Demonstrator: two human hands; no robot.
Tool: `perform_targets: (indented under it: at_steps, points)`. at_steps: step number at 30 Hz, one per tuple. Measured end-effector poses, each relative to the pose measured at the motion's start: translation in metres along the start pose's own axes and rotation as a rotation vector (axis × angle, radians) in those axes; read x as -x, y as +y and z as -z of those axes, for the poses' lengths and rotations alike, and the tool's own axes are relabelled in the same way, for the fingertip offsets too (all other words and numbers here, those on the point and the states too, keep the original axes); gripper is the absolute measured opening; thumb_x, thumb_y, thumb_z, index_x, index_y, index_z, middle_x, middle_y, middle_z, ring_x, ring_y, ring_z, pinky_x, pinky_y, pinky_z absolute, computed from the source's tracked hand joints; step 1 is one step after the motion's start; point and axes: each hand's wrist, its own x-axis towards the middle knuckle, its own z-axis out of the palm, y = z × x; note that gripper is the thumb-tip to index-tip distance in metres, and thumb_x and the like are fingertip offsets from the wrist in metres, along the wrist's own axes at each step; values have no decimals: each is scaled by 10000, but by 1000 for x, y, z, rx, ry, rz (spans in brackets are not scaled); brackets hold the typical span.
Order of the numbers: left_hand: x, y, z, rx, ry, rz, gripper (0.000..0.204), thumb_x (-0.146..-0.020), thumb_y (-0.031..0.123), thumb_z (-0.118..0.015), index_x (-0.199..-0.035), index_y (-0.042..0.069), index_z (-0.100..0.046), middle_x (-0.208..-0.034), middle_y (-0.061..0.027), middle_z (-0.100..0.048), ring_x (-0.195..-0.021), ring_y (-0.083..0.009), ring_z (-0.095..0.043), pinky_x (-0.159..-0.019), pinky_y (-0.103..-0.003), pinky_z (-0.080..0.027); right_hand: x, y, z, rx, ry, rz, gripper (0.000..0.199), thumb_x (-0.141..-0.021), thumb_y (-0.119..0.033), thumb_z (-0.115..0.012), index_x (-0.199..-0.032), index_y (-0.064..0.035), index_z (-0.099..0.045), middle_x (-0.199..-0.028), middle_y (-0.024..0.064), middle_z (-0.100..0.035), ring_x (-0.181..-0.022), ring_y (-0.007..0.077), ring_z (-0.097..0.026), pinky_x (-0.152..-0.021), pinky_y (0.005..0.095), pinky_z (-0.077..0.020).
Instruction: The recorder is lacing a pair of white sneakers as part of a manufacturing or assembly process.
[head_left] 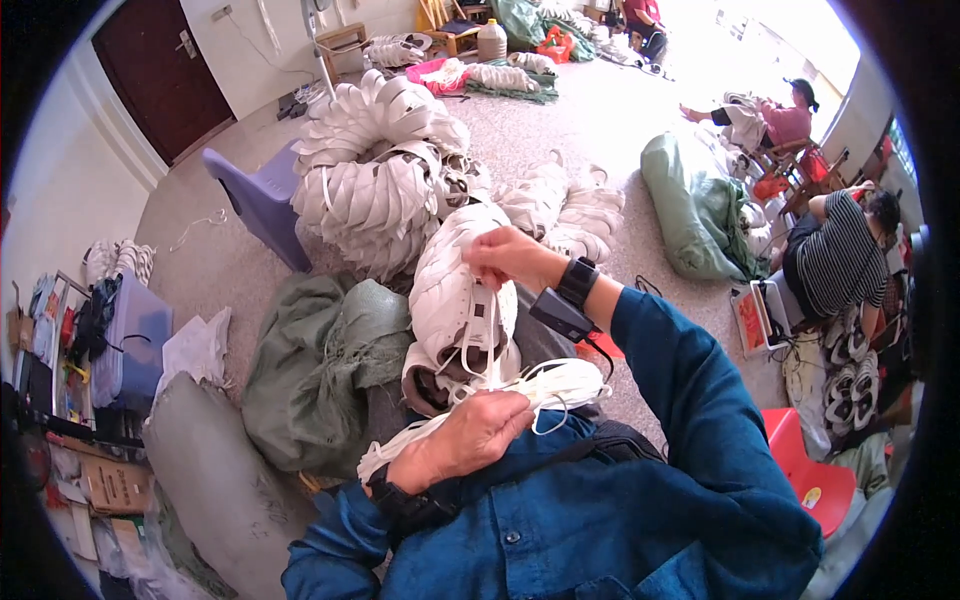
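Across my lap lies a bundle of white shoelaces. My left hand is closed at the bundle, fingers wrapped over some of the laces. Farther forward, my right hand is raised with its fingers pinched on a white shoelace, which hangs down toward my left hand. Just behind and below the right hand sits a nested stack of white shoe uppers, whose nearest pieces show dark linings and lace holes. The exact fingertip grip of the right hand is partly hidden.
A large coil of white uppers stands ahead beside a purple chair. Green sacks lie at my left. A red stool is at right, and a person in a striped top sits beyond it.
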Motion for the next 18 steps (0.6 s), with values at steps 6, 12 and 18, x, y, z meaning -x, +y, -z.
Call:
perform_targets:
  at_steps: [6,12,18]
  points:
    - [-11,40,16,-448,270,-167,129,-898,138,-629,-898,10,-642,-1006,-131,-643,-993,-322,-580,-898,-423,-397,-20,23,23,533,721,610,409,-907,-367,-653,-947,40,-634,-787,135,-651,-730,230,-646,-665,354,-520]
    - [-5,59,28,-62,265,44,214,-985,178,-558,-885,-2,-616,-918,-88,-647,-813,-226,-598,-904,-393,-423,-15,20,-15,324,645,312,643,-820,-538,-704,-1033,64,-625,-981,259,-652,-951,345,-656,-851,410,-507]
    - [25,80,33,821,156,360,385,-1047,294,-458,-774,39,-551,-512,10,-419,-509,-116,-449,-824,-358,-449,-12,16,-12,437,633,334,622,-806,-509,-739,-1072,40,-624,-1018,266,-655,-993,384,-643,-861,439,-493]
